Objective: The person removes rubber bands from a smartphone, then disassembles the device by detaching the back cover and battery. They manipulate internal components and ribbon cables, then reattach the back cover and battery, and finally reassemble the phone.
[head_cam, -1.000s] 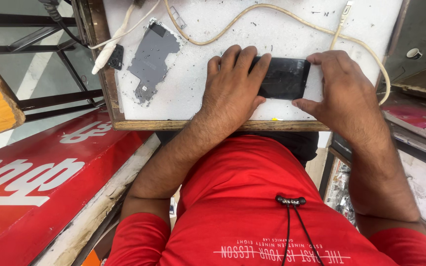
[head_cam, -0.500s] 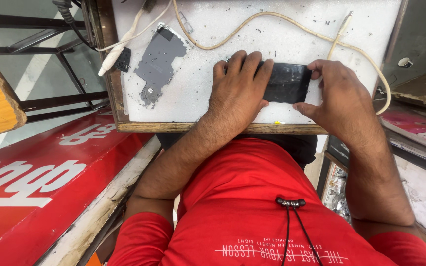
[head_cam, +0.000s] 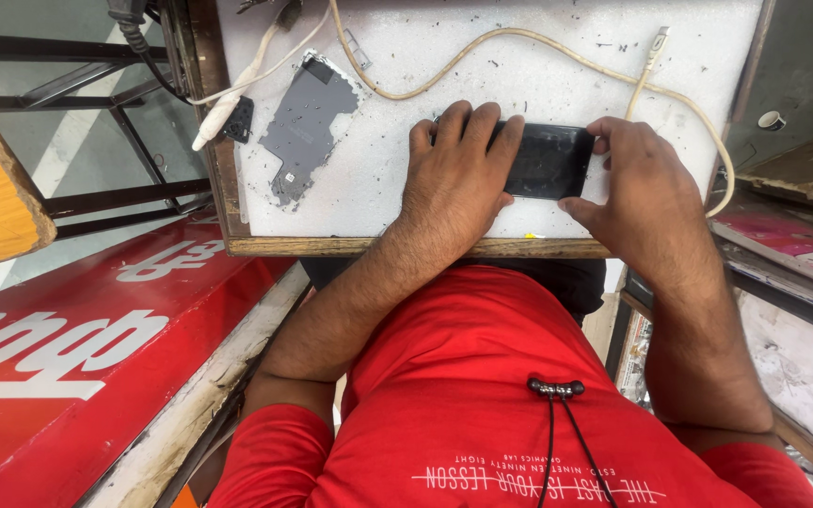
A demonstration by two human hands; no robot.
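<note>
Head view, looking down onto a white worktop with a wooden frame. A black phone lies flat on the worktop near its front edge, between the two hands. The left hand lies palm down over the phone's left end, fingers extended and held close together, pressing on it. The right hand grips the phone's right end, thumb at the near edge and fingers curled round the far edge. A grey metal plate lies flat to the left, well apart from the phone. A cream cable loops across the far part of the worktop and runs down past the right hand. A white plug hangs over the left frame. The person wears a red shirt
</note>
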